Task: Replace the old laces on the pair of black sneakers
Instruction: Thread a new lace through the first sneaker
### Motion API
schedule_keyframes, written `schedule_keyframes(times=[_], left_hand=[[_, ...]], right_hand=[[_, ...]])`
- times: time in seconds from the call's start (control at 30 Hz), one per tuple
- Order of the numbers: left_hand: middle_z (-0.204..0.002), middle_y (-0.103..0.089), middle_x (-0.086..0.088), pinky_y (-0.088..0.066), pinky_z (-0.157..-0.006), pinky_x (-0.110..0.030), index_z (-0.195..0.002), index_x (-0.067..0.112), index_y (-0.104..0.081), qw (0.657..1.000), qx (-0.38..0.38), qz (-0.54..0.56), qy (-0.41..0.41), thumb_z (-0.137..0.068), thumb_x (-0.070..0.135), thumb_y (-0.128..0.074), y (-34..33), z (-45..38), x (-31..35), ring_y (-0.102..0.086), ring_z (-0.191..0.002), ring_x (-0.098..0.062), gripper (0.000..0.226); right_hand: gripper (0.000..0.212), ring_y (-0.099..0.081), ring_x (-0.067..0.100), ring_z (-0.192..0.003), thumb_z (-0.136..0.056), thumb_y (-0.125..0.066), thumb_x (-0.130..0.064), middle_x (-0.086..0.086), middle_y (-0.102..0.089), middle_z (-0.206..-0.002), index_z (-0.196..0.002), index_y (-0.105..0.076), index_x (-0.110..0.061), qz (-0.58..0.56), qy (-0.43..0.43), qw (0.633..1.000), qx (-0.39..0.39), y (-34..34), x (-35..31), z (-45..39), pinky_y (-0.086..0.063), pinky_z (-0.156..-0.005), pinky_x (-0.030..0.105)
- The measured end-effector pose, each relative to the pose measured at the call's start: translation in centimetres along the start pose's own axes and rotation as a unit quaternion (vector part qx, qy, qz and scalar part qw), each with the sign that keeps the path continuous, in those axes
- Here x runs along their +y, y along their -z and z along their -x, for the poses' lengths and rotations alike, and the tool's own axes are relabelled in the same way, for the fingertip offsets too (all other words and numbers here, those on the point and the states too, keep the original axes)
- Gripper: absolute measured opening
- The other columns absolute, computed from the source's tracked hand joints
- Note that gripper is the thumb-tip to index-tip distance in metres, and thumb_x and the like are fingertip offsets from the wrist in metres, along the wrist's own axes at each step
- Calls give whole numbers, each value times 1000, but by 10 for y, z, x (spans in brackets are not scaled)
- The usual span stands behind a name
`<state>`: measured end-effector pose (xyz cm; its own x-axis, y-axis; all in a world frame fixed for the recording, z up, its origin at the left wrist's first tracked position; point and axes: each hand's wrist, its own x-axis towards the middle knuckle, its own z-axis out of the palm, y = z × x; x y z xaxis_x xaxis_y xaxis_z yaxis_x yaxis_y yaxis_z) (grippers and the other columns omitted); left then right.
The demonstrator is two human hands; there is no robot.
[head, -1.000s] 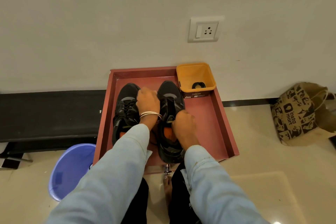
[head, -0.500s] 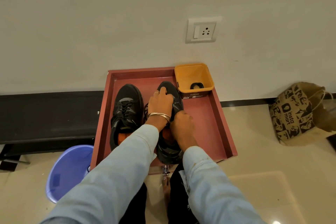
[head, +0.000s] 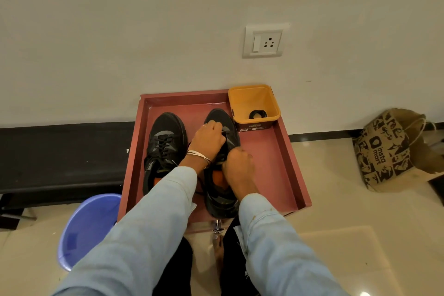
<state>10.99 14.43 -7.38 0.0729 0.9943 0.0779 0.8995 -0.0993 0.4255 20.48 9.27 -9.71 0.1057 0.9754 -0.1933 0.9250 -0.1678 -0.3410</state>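
Observation:
Two black sneakers stand side by side, toes toward the wall, in a red tray. The left sneaker is laced with black laces and nobody touches it. On the right sneaker, my left hand lies over the forefoot with fingers curled, pinching the lace at the eyelets. My right hand is curled over the tongue area just behind it, gripping the lace or the shoe's upper; which one is hidden. A coiled black lace lies inside a yellow square tub in the tray's far right corner.
The tray stands on a tiled floor against a white wall with a switch socket. A blue plastic bin stands at the tray's left front. A printed paper bag lies to the right. A black bench runs along the left.
My left hand has moved from between the two shoes onto the right sneaker's forefoot. My right hand has stayed on the right sneaker's tongue area.

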Motion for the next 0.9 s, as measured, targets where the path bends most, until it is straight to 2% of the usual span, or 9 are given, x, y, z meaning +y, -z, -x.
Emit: schedule_keyframes(times=[0.1,0.17,0.27,0.4,0.5,0.6,0.7,0.77,0.9], left_hand=[[-77,-52,-19,-39,-62,-39,-66,7,-39,973,96,164,132,-89,10,-46,13,-5,-15,-54,-74,-35,25],[-74,-52,-18,-36,-60,-37,-60,7,-39,972,77,145,169,-88,12,-49,25,-5,-26,-52,-72,-32,30],[-103,-59,-21,-48,-79,-45,-83,-1,-64,976,19,36,216,-88,27,-55,41,0,-32,-56,-95,-38,30],[-134,-39,-15,-35,-100,-50,-121,11,-54,969,-5,-100,226,-86,38,-61,57,14,-21,-38,-124,-38,45],[-127,-47,-13,-43,-92,-44,-117,10,-56,980,54,-114,155,-89,29,-58,60,28,-5,-46,-117,-33,34],[-97,-64,-13,-48,-70,-35,-93,5,-66,989,-87,-25,120,-86,27,-60,52,39,7,-62,-93,-31,24],[-117,-54,-16,-48,-83,-38,-113,5,-57,968,-192,1,162,-82,36,-66,33,47,13,-56,-105,-35,45],[-133,-42,-18,-46,-93,-44,-125,7,-50,967,-167,16,191,-83,35,-64,16,47,15,-49,-114,-39,53],[-138,-37,-21,-42,-96,-44,-131,2,-44,974,-107,-19,201,-94,21,-47,-2,44,15,-44,-121,-40,41]], right_hand=[[45,-57,31,-110,-90,-56,-20,19,-60,-118,-125,-47,6,-11,-10,1000,-9,2,0,0,-48,-87,34],[43,-56,31,-109,-90,-55,-19,19,-60,-118,-125,-47,6,-13,-10,1000,-14,3,0,1,-48,-87,35],[42,-57,31,-108,-91,-53,-18,19,-60,-117,-124,-48,6,-9,-8,1000,-18,6,0,1,-47,-86,34],[37,-57,33,-107,-91,-55,-17,18,-60,-116,-122,-51,3,-10,1,998,-54,12,-1,3,-48,-86,37],[29,-60,35,-101,-89,-56,-19,17,-62,-108,-112,-59,-1,-48,31,988,-141,25,2,-6,-52,-85,40],[23,-62,32,-97,-88,-54,-13,18,-65,-100,-105,-63,0,-130,75,975,-165,49,2,-20,-52,-86,43],[27,-61,30,-103,-91,-48,-6,18,-67,-105,-111,-65,1,-158,132,978,-44,63,-9,-30,-49,-92,41],[33,-56,30,-112,-93,-47,-5,16,-62,-119,-122,-62,-5,-105,170,980,-10,58,-15,-36,-45,-98,39],[35,-46,30,-116,-92,-50,-17,13,-47,-128,-127,-57,-15,84,202,975,-47,28,-19,-51,-41,-93,36]])
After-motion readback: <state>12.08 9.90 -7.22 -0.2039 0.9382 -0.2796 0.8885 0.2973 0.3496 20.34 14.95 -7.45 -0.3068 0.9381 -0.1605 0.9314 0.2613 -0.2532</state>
